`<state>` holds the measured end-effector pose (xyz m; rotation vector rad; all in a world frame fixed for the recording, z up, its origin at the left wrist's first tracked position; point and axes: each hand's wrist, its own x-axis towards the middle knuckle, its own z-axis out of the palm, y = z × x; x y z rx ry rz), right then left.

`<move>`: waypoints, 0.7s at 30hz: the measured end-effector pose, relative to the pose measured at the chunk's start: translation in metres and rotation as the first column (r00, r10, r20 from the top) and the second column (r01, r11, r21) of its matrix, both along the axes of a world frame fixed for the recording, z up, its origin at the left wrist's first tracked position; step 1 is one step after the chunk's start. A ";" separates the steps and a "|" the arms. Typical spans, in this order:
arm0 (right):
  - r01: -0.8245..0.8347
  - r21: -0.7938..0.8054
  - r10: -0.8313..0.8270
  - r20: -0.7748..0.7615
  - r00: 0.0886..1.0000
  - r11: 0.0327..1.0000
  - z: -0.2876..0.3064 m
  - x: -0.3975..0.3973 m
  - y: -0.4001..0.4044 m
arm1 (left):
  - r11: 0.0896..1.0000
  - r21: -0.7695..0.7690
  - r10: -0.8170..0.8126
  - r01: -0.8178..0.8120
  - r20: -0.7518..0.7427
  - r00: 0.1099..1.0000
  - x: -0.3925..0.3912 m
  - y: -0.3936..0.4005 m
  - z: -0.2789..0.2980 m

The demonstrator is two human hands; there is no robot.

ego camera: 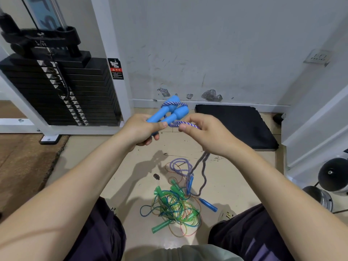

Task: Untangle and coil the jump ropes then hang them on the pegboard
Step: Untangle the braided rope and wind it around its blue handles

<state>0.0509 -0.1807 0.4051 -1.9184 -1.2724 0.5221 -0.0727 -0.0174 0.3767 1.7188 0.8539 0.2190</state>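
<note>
My left hand (143, 129) grips two blue jump-rope handles (169, 112) side by side, their thick ends pointing up and away. A purple-and-white braided rope (176, 104) loops over those ends. My right hand (205, 133) pinches the same rope just right of the handles, and its slack hangs down below that hand to the floor. On the floor between my knees lies a tangle of green and clear jump ropes (173, 210) with green handles. A second braided rope (180, 164) with blue handles (208, 204) lies beside the tangle. No pegboard is in view.
A black weight stack (62, 91) in a white frame stands at the left. A black mat (237, 125) lies against the grey wall at the right. Dumbbells (331, 178) sit at the far right edge. A brown mat covers the floor at the left.
</note>
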 end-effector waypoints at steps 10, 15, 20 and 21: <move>0.105 0.036 -0.106 0.052 0.993 0.994 -0.001 0.024 0.000 | 0.783 -0.107 -0.620 0.612 -0.214 0.755 -0.007 -0.017 0.010; 0.027 0.030 -0.026 -0.039 0.999 0.999 -0.006 0.028 0.001 | 0.738 -0.105 -0.675 0.667 -0.131 0.726 -0.009 -0.022 0.013; -0.044 0.046 0.048 -0.083 0.995 0.998 -0.009 0.025 0.004 | 0.730 -0.086 -0.683 0.678 -0.079 0.726 -0.011 -0.020 0.014; -0.027 0.030 0.030 -0.111 0.993 0.999 -0.010 0.025 0.004 | 0.729 -0.083 -0.684 0.679 -0.070 0.726 -0.012 -0.019 0.014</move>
